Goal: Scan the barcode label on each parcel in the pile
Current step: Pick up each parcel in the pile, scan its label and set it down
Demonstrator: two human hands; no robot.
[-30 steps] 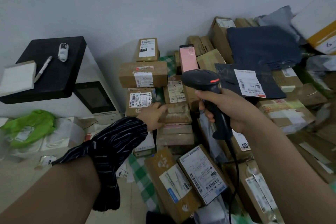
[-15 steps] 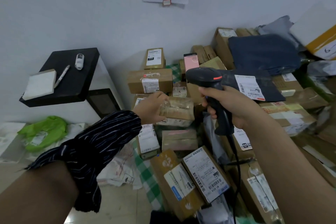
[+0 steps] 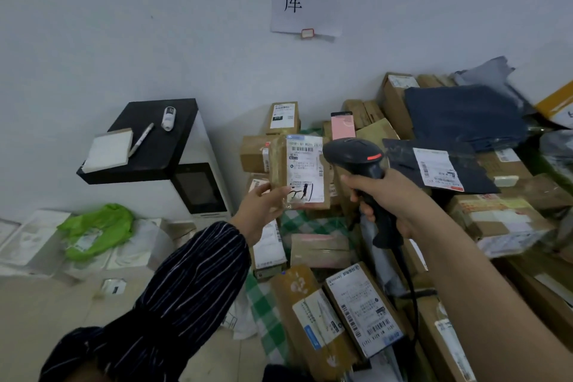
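A small brown parcel (image 3: 278, 164) is being held upright above the far left of the pile (image 3: 502, 222), its label (image 3: 305, 169) facing near, the left hand (image 3: 263, 213) pinching its lower left corner while the right hand (image 3: 391, 199) is gripping the scanner (image 3: 353, 154) just right of it, fingers curled round the handle.

Dim, even indoor light w/ a bluish cast on the wall (image 3: 155, 25); shadows soft, no glare. Wide-angle bend at the edges. The parcels (image 3: 508, 220) at far right & the striped sleeve (image 3: 173, 304) look smeared; small print is mostly unreadable.
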